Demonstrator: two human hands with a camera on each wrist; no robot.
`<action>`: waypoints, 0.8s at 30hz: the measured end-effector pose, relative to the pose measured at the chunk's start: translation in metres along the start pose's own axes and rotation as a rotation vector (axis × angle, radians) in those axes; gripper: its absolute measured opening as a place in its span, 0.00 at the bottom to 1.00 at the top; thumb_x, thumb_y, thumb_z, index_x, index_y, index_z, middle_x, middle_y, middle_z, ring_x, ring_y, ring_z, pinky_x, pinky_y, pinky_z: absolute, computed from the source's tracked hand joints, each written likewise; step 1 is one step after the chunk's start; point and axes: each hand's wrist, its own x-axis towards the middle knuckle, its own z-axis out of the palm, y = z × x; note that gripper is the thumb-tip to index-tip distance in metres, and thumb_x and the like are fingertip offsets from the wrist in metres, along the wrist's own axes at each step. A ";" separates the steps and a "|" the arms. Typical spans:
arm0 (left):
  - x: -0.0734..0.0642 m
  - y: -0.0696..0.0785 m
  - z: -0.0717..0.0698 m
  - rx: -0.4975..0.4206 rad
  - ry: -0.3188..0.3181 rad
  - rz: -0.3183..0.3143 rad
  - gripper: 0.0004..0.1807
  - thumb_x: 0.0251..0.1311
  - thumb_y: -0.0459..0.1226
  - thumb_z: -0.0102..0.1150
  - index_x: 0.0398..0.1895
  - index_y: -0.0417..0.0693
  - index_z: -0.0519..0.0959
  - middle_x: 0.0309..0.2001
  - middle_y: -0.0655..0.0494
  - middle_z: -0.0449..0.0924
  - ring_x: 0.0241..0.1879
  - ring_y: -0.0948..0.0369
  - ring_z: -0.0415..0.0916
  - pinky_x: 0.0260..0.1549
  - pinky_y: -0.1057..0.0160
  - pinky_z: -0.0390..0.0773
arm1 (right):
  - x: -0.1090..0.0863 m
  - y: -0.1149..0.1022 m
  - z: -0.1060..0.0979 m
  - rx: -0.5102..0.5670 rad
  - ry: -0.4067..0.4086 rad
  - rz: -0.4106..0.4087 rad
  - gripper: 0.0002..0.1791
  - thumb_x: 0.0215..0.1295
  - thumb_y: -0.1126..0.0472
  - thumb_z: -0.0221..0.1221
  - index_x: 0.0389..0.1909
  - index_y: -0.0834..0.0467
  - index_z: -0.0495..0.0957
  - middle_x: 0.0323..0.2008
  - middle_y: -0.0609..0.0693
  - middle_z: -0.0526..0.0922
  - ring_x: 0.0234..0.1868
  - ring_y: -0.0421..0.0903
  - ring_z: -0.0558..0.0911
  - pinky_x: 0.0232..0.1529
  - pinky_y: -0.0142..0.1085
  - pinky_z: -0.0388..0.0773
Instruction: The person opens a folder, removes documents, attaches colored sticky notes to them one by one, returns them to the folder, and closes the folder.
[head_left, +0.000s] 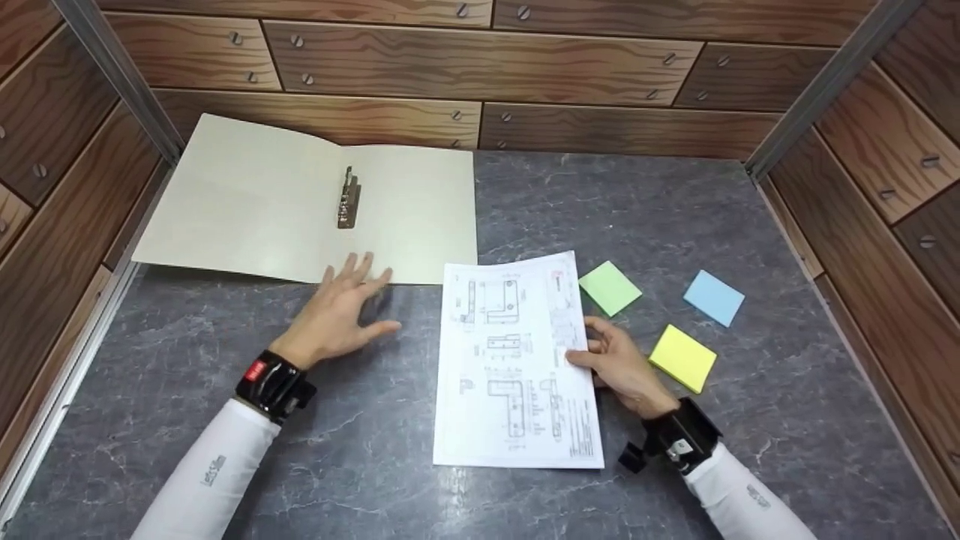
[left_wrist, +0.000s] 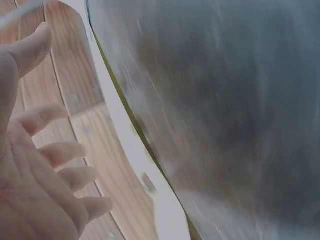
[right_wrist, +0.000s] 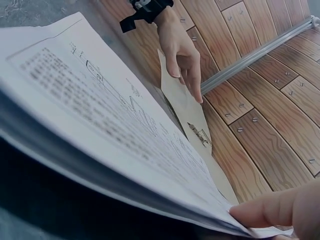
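My right hand [head_left: 619, 364] pinches the right edge of a stack of printed sheets [head_left: 517, 420], thumb on top and fingers underneath. Technical drawings cover the top sheet, and the right wrist view shows several layers along the stack's edge [right_wrist: 125, 195]. With fingers spread, my left hand [head_left: 337, 319] hovers near the lower edge of an open cream folder [head_left: 240, 195] and holds nothing. A metal clip [head_left: 348, 199] sits along the folder's inside. The top left corner of the sheets overlaps the folder's lower right corner in the head view.
To the right of the sheets lie a green sticky note pad [head_left: 610, 288], a blue pad [head_left: 714, 298] and a yellow pad [head_left: 682, 358]. Wood-patterned walls [head_left: 375, 64] border the grey marbled table [head_left: 360, 465] at the back and both sides.
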 end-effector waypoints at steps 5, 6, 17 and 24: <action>-0.011 0.023 0.016 0.025 -0.030 0.080 0.50 0.62 0.62 0.67 0.82 0.51 0.61 0.84 0.35 0.47 0.85 0.36 0.42 0.81 0.28 0.44 | -0.001 0.001 0.002 0.012 -0.011 0.003 0.32 0.76 0.67 0.59 0.76 0.59 0.62 0.50 0.60 0.90 0.40 0.52 0.93 0.36 0.44 0.92; -0.012 0.027 0.019 0.037 -0.040 0.096 0.50 0.62 0.62 0.67 0.82 0.52 0.62 0.84 0.34 0.47 0.85 0.36 0.43 0.81 0.28 0.45 | -0.001 0.002 0.002 0.013 -0.016 0.002 0.32 0.76 0.67 0.59 0.76 0.59 0.62 0.50 0.60 0.90 0.40 0.52 0.93 0.36 0.44 0.92; -0.024 0.058 0.042 0.069 -0.130 0.191 0.44 0.64 0.63 0.65 0.79 0.55 0.69 0.82 0.34 0.56 0.83 0.33 0.51 0.79 0.26 0.54 | -0.007 0.004 0.007 0.008 -0.037 -0.004 0.30 0.75 0.68 0.59 0.74 0.62 0.64 0.47 0.62 0.91 0.38 0.53 0.93 0.35 0.45 0.92; -0.031 0.072 0.049 0.064 -0.193 0.209 0.44 0.64 0.63 0.66 0.79 0.56 0.69 0.82 0.34 0.56 0.82 0.32 0.52 0.74 0.24 0.61 | -0.008 0.006 0.011 0.001 -0.036 -0.002 0.31 0.74 0.69 0.60 0.75 0.62 0.64 0.47 0.61 0.91 0.37 0.53 0.93 0.34 0.44 0.92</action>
